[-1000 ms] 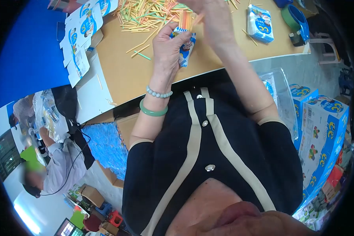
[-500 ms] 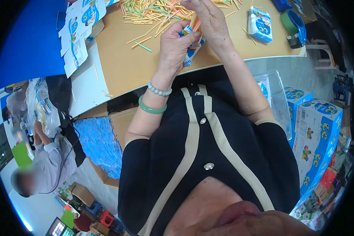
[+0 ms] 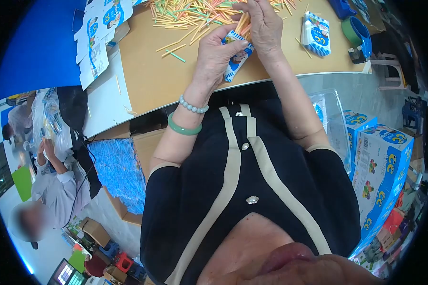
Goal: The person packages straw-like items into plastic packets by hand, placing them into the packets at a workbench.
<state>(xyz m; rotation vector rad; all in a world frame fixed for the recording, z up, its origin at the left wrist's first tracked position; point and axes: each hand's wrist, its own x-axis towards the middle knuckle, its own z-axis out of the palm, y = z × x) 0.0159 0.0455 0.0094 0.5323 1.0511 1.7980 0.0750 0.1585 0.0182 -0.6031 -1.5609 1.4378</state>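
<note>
At the table's front edge, my left hand (image 3: 216, 54) is wrapped round a small blue-and-white packet (image 3: 238, 58), its thumb across the front. Yellow and orange sticks (image 3: 243, 24) stand out of the packet's top. My right hand (image 3: 265, 28) is beside the packet's upper end, its fingers closed round the upper part of these sticks. Behind both hands lies a loose pile of coloured sticks (image 3: 190, 12), with a few strays to its left. A filled packet (image 3: 316, 34) rests on the table to the right.
Flat printed cartons (image 3: 96, 47) lie at the left. A green tape roll in a blue dispenser (image 3: 359, 34) is at the right end. Printed boxes (image 3: 379, 161) and a clear bin (image 3: 337, 114) stand below right. Another person (image 3: 57, 185) sits at lower left.
The packet in my left hand now shows more of its printed front. My right hand has shifted slightly right, its fingers more curled at the sticks. The view has moved slightly.
</note>
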